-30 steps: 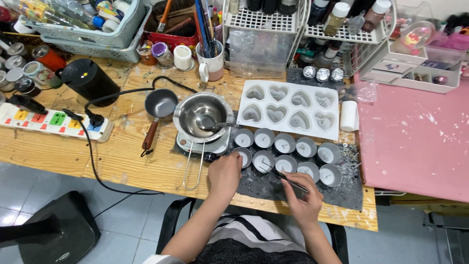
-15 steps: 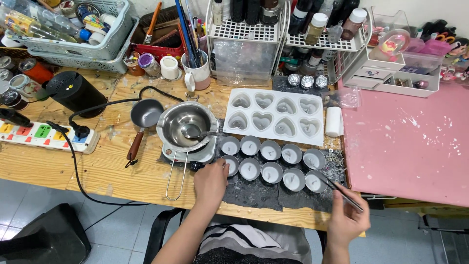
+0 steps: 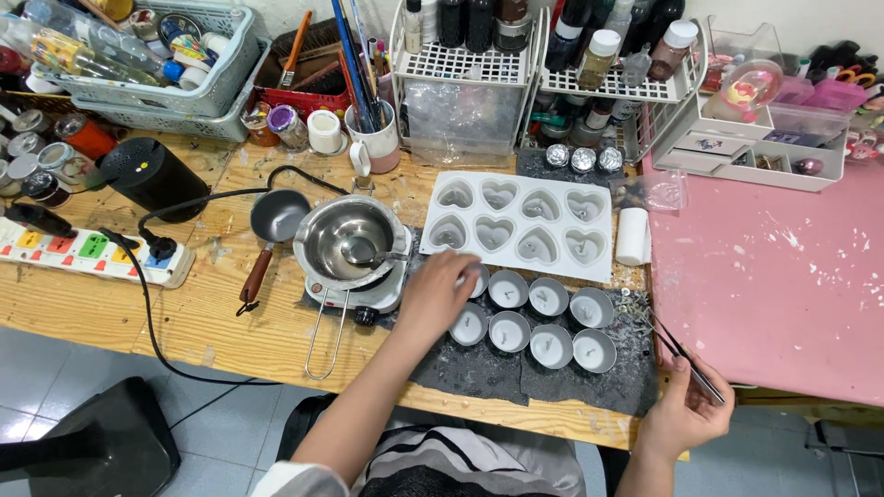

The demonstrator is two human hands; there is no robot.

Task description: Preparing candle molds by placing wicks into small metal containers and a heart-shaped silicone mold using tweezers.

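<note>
Left hand [image 3: 440, 293] lies palm down, fingers curled over the leftmost small round tins [image 3: 539, 315] set in two rows on dark mat [image 3: 479, 368]. Whether it grips one: cannot tell. Right hand [image 3: 683, 412] at table edge pinches long metal tweezers [image 3: 680, 350], tips pointing toward the tins. White heart mould [image 3: 520, 224] just behind; steel pot [image 3: 352, 241] on hotplate to the left

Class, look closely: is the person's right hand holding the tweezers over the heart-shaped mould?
No, the right hand holds the tweezers at the table's front edge, well clear of the heart-shaped mould.
</note>
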